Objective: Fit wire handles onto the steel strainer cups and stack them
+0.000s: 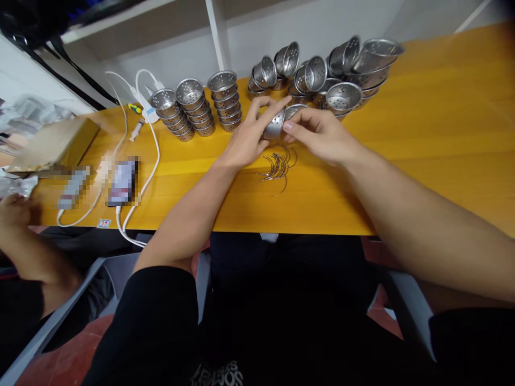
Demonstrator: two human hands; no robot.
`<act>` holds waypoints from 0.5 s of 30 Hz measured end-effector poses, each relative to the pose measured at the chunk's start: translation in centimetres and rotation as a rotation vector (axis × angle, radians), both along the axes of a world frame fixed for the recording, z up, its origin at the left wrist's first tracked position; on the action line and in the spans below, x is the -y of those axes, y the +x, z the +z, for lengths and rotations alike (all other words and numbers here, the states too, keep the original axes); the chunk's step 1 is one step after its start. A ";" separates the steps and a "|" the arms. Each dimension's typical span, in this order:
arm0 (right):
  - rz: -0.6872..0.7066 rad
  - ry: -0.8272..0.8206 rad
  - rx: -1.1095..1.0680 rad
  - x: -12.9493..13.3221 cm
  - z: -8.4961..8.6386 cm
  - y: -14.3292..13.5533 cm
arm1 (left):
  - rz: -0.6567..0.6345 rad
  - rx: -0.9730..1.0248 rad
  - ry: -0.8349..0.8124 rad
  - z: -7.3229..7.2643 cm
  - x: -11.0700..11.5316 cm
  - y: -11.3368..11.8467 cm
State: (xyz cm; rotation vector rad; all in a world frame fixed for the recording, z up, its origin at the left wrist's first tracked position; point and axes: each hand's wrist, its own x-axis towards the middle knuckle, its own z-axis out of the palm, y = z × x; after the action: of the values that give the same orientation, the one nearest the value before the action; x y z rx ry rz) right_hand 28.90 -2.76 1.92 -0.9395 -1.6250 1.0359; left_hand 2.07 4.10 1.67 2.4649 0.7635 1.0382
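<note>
My left hand (250,128) is closed around a small perforated metal cup (275,126), tilted on its side just above the table. My right hand (322,134) is at the cup's right side, its thumb and fingers pinched together by the rim; what they hold, if anything, is hidden. Just below the hands lies a small pile of thin curved metal wires (277,167). Beyond my hands is a loose cluster of similar perforated cups (344,97), some tilted and nested in one another. Another cup (295,110) shows partly behind my fingers.
Three neat stacks of cups (229,102) stand at the left back. Farther left, white cables (157,155) run to a phone (123,182) and a second device (74,187). A cardboard box (76,142) and another person's hand (15,210) are at the far left.
</note>
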 end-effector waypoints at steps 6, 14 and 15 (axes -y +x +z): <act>0.016 -0.069 -0.180 0.7 0.7 -0.6 | -0.015 -0.008 -0.025 1.0 1.0 0.4; -0.020 -0.078 -0.197 0.4 1.1 0.4 | -0.070 -0.079 0.023 1.0 0.6 0.3; -0.036 -0.065 -0.193 0.4 1.1 0.4 | -0.070 -0.079 0.026 0.9 0.4 0.3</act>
State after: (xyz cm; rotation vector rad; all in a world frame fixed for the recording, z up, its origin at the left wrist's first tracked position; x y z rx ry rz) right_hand 29.25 -3.18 3.06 -0.8799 -1.4185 1.1245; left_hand 2.39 3.74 2.53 2.5489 0.6860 0.9365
